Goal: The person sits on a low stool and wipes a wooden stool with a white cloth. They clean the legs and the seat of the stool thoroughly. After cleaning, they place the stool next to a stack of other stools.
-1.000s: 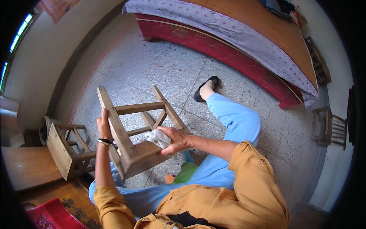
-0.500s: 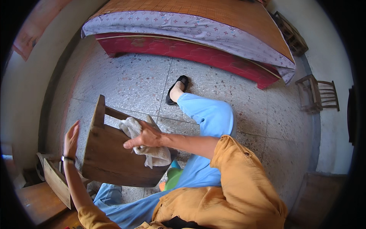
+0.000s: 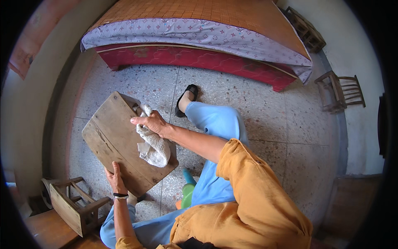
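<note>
A worn wooden stool (image 3: pixel 118 141) is tilted in front of me, its broad flat seat boards facing up. My left hand (image 3: pixel 116 179) grips its near left edge, thumb on top and the other fingers partly hidden. At the right edge of the stool, my right hand (image 3: pixel 152 123) is closed on a crumpled white rag (image 3: pixel 155 149). Part of the rag hangs down over the wood. The stool's underside and most of its legs are out of sight.
A second wooden stool (image 3: pixel 68 207) lies on its side at lower left, by a brown wooden surface (image 3: pixel 47 222). Ahead stands a bed with a red base (image 3: pixel 186 56). A small chair (image 3: pixel 338 91) is by the right wall. Green and orange plastic (image 3: pixel 187 193) shows beside my leg.
The stool has turned so that its flat seat faces up more fully. My left hand has come from beside it onto its near edge. My right hand keeps the rag, moving slightly up and left.
</note>
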A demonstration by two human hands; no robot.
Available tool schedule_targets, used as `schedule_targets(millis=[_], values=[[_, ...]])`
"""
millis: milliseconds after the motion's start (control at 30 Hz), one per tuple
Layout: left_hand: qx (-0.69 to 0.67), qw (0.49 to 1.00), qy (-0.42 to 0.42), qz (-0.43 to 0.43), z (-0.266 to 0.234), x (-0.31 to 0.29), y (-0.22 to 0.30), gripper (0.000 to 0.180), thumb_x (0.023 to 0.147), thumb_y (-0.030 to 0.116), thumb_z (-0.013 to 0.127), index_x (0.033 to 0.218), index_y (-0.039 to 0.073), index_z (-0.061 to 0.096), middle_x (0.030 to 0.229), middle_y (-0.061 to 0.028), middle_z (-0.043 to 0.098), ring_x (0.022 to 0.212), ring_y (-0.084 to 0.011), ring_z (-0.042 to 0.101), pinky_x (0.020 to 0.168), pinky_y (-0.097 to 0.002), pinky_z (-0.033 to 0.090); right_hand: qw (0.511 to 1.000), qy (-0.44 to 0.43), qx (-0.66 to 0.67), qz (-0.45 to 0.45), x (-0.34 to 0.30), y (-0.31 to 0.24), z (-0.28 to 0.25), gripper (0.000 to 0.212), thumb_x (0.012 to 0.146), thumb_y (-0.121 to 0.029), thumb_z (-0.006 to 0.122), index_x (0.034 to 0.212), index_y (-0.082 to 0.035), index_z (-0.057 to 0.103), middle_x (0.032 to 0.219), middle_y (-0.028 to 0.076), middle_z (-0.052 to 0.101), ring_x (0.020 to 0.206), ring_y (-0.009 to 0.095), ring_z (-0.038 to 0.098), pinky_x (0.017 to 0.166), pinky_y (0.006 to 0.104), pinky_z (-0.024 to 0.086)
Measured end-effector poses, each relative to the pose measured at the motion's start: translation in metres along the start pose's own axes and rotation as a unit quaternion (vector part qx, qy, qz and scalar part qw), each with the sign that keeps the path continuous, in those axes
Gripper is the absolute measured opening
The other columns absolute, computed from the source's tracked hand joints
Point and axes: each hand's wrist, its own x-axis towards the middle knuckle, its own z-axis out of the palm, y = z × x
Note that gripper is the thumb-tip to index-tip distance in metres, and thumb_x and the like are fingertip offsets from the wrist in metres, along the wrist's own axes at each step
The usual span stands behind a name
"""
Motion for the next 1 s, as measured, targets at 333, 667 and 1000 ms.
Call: schedule_targets(millis=[333,667,1000], values=[[0.006,0.999,0.017,-0.034,0.018,-0.014,-0.016,0.045,0.090,0.024,0.066,0.123,-0.002,0.049,0.111,-0.0114,0.061,0.096,-0.0178,0.058,0.087,-0.0312,0.047,0.994,0.047,0.010,0.098,0.010,0.026,-0.017,0.024,0.073,-0.025,0.078,0.076,-0.003,0.067,0.070,0.007,0.066,0.055,0.013,0.060,0.050,0.0281,0.050],[-0.043,0.999,0.011,-0.018,0.024,-0.012,-0.026,0.057,0.094,0.041,0.053,0.128,-0.004,0.046,0.118,-0.0153,0.060,0.108,-0.0227,0.057,0.096,-0.0312,0.043,0.891,-0.136,-0.383,-0.203,-0.084,-0.007,0.025,0.052,0.076,-0.030,0.069,0.121,-0.007,0.056,0.120,0.019,0.055,0.110,0.036,0.055,0.098,0.0491,0.042],[-0.340,0.924,-0.038,-0.170,0.025,-0.019,-0.011,0.071,0.097,0.060,0.024,0.131,0.002,0.048,0.126,-0.0114,0.056,0.107,-0.0203,0.058,0.096,-0.0339,0.045,0.608,-0.278,-0.639,-0.381,-0.040,0.045,0.059,0.040,0.088,-0.046,0.055,0.121,-0.026,0.061,0.139,0.008,0.048,0.135,0.031,0.037,0.110,0.0639,0.020]])
